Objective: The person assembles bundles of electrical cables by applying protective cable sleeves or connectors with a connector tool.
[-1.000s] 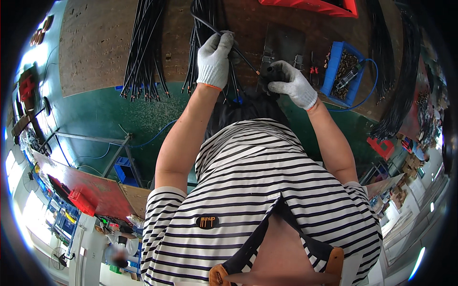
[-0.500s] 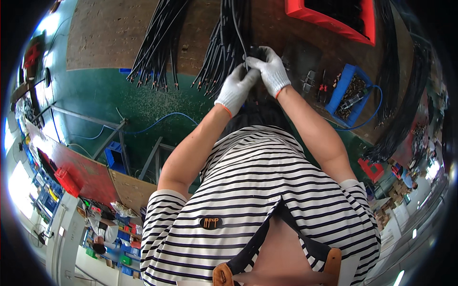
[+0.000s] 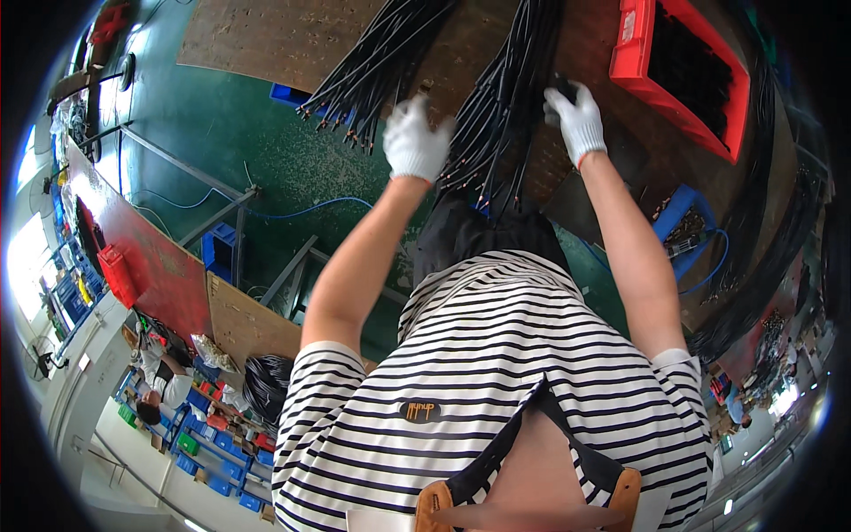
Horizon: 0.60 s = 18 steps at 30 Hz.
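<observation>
Seen from above, a person in a black-and-white striped shirt (image 3: 523, 328) stands at a brown wooden worktop (image 3: 253, 40), wearing 2 white gloves. The left hand (image 3: 415, 146) is empty, its thumb and fingers spread apart, between 2 bundles of black cable with copper-coloured tips. The left bundle (image 3: 386, 62) and the middle bundle (image 3: 507, 93) both point their ends over the worktop's near edge, above a green floor (image 3: 328, 168). The right hand (image 3: 581, 129), to the right of the middle bundle, pinches a small black piece (image 3: 565, 86) at its fingertips; it is too small and dark to tell its exact kind. Farther right, a tilted-looking red bin (image 3: 678, 111) holds a mass of black items. Nearer the person, beyond the right forearm, a blue bin (image 3: 681, 204) contains small brass-coloured parts and a tool (image 3: 687, 243) with a blue hose.
</observation>
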### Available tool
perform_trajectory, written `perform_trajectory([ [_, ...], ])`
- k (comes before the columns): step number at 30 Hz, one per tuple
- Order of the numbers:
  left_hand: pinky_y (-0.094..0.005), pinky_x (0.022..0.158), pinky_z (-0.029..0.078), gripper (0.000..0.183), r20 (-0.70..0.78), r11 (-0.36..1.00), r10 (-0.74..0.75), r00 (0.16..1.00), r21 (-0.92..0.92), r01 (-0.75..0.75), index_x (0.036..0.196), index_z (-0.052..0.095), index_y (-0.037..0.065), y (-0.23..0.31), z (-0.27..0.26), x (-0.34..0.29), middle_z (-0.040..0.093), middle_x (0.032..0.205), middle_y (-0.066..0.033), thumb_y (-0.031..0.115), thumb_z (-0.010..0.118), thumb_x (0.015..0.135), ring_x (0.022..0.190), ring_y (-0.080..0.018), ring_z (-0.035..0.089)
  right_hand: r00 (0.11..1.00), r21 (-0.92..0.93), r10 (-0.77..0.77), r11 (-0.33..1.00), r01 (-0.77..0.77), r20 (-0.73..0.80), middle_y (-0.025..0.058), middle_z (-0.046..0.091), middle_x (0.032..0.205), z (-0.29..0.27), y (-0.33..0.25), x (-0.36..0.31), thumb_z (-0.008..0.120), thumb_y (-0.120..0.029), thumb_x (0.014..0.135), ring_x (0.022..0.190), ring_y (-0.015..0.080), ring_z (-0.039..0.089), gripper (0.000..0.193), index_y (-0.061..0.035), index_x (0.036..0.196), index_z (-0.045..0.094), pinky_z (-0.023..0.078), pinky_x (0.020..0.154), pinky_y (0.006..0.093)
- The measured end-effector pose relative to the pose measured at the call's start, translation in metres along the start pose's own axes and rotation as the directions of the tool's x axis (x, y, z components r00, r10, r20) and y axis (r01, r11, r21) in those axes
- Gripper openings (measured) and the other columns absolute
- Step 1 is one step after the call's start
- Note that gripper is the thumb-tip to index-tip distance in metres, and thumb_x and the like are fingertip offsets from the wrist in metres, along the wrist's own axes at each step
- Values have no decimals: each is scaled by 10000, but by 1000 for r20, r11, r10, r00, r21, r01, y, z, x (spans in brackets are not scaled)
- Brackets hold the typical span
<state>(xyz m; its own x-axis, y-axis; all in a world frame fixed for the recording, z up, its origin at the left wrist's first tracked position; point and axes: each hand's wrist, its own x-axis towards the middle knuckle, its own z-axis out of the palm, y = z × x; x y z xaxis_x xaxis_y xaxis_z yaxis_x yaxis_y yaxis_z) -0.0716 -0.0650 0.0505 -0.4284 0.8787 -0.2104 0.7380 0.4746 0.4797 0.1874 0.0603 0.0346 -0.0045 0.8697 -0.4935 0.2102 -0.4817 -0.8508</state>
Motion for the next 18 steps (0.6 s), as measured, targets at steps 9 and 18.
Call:
perform_trajectory([
  [9, -508, 1136, 465, 782, -84, 899, 346, 934, 315, -305, 1442, 598, 87, -30, -9, 213, 607, 1487, -175, 500, 850, 828, 1415, -381, 546, 959, 173, 260, 955, -240, -109, 88, 753, 1120, -57, 62, -105, 716, -187, 1017, 878, 163, 721, 497, -7, 1448, 546, 605, 744, 329],
  [18, -501, 949, 615, 526, 171, 935, 8, 985, 349, -68, 1291, 656, 58, 11, 11, 183, 672, 1325, -222, 362, 820, 893, 1165, -407, 731, 912, 146, 314, 947, -284, -263, 69, 738, 984, -75, 99, -161, 748, -151, 990, 751, 140, 696, 335, -2, 1267, 633, 575, 663, 295],
])
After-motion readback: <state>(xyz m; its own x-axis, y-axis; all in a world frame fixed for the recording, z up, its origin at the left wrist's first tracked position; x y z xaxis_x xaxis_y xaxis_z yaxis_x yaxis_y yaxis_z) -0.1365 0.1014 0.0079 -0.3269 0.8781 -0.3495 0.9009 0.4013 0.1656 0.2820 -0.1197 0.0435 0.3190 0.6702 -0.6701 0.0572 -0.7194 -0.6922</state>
